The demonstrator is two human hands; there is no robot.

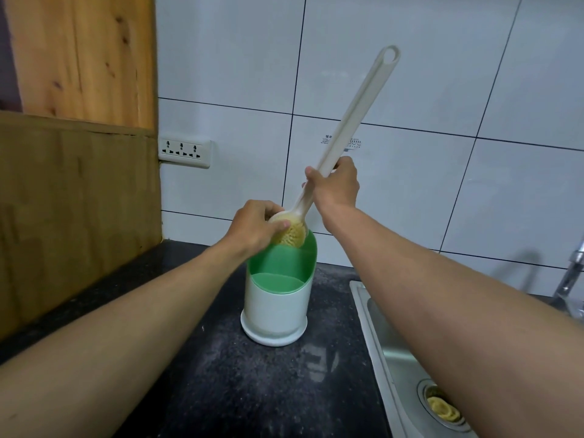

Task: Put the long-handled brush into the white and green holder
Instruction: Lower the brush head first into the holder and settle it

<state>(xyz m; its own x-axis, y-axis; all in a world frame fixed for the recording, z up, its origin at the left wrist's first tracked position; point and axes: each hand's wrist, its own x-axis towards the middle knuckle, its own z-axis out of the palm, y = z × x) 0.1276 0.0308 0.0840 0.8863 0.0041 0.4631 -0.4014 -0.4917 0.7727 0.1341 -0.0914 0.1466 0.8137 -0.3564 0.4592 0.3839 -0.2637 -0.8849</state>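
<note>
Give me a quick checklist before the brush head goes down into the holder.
1. Handle grip: right hand wrapped around the brush handle. Ok.
2. Head guided: left hand fingers on the bristle head. Ok.
3. Head over opening: at the holder back rim, not inside yet. Ok.
4. Holder upright on the counter. Ok.
5. Holder steadied: neither hand holds it. Not ok.
6. Holder empty at the bottom: cannot tell.
</note>
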